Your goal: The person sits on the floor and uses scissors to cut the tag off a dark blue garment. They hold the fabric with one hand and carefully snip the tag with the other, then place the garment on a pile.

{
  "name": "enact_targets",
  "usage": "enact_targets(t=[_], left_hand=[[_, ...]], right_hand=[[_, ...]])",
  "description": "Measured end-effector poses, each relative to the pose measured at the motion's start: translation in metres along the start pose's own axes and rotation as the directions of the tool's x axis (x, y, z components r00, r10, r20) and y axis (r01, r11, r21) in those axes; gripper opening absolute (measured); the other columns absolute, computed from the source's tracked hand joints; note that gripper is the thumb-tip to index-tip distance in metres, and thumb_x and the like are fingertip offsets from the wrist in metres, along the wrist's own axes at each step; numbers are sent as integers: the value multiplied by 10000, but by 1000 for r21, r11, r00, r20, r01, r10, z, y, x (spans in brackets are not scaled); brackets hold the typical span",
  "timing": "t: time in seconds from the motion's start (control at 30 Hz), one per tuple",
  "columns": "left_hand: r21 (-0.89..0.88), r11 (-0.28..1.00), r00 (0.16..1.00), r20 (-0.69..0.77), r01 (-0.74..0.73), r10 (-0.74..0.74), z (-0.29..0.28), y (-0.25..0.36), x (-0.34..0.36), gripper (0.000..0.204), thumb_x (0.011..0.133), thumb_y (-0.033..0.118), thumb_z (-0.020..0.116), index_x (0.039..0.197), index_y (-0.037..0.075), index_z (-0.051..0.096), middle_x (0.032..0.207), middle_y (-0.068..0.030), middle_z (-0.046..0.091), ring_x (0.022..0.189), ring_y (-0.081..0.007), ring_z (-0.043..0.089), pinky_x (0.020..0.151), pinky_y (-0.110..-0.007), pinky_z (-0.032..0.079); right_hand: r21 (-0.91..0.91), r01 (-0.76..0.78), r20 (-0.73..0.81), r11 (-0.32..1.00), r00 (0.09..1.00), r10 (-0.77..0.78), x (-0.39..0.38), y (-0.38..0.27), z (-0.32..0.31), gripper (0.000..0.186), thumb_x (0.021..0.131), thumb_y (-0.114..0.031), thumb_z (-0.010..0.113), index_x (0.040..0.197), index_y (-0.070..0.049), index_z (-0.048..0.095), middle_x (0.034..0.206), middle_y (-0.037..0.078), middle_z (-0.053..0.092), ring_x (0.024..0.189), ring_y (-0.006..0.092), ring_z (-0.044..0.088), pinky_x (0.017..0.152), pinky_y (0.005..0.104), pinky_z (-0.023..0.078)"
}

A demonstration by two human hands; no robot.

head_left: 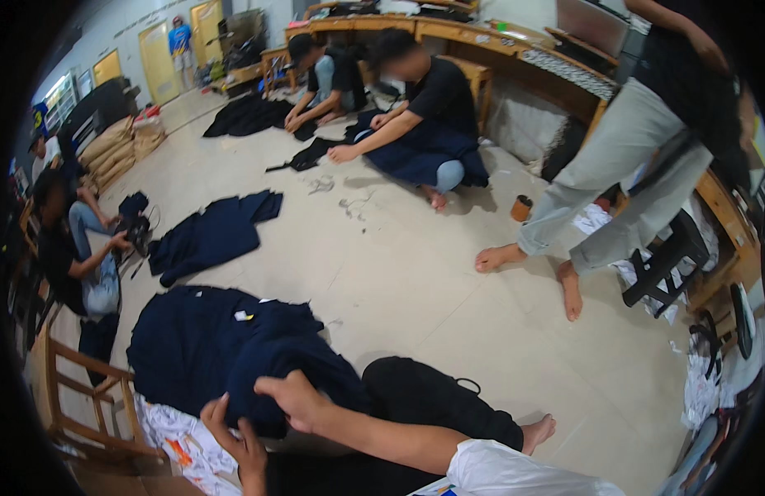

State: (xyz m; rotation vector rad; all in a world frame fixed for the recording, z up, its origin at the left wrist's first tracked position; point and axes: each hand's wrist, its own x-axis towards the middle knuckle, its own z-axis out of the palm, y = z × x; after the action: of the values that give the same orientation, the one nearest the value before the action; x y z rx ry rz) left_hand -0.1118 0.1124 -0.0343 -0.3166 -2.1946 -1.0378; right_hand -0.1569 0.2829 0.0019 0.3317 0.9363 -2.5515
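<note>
A large pile of navy garments (225, 343) lies on the floor and reaches close to my legs; a small white and yellow tag shows on it. My right hand (296, 400) is over the near edge of this cloth, fingers curled in and the thumb toward the left. What those fingers hold, if anything, is hidden. Lower and to the left is my left hand (240, 446), its fingers apart beside the same cloth, and I see nothing in it. My black-trousered leg (436, 401) stretches out to the right of the pile.
White cloth scraps (184, 442) lie at lower left by a wooden chair (89, 397). Another navy garment (217, 236) is spread farther off. Seated people work on dark cloth ahead and left. At right, a person in grey trousers (622, 165) stands near a black stool (667, 260).
</note>
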Motion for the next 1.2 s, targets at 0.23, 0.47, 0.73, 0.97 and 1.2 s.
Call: enact_targets(t=[0.23,0.47,0.73,0.97,1.2], left_hand=[[-857,-235,377,427,458,-822,-10,-57,-27,844,983,651,585,1506,-3,492,1524,-178,533,1382,-356,527,1175,-509,421],[-897,-187,520,391,400,-759,-70,-202,-30,637,1044,460,606,1484,6,527,1489,-192,573,1341,-362,573,1150,-516,478],[-899,165,577,112,406,-809,-154,-24,-16,480,1106,227,537,1431,-127,523,1435,-235,592,1299,-306,599,1104,-398,521],[-255,706,701,-129,660,-702,-193,71,-91,493,1058,39,521,1513,-129,429,1523,-303,477,1370,-375,510,1197,-453,396],[337,782,834,-19,524,-551,-190,100,-116,592,1033,189,615,1498,-130,436,1494,-318,489,1377,-413,486,1204,-477,361]], right_hand=[[-241,127,180,962,980,-85,-99,-54,7,453,864,-41,705,1294,76,624,1188,96,698,1066,162,674,891,313,563],[-294,188,293,937,951,-99,-171,-110,3,510,844,-10,739,1337,18,614,1215,95,700,1094,168,675,965,323,555],[-251,153,141,956,983,-120,-191,-150,-72,270,829,-15,725,1100,-10,723,962,51,731,912,158,701,873,310,556],[-474,-248,-136,845,969,208,-293,-99,-200,461,887,-109,801,1315,-10,662,1104,25,731,1035,165,677,942,314,531],[-531,-510,-378,677,857,349,-332,-94,-172,350,802,-206,913,1016,-168,639,625,-55,414,507,111,360,429,335,259]])
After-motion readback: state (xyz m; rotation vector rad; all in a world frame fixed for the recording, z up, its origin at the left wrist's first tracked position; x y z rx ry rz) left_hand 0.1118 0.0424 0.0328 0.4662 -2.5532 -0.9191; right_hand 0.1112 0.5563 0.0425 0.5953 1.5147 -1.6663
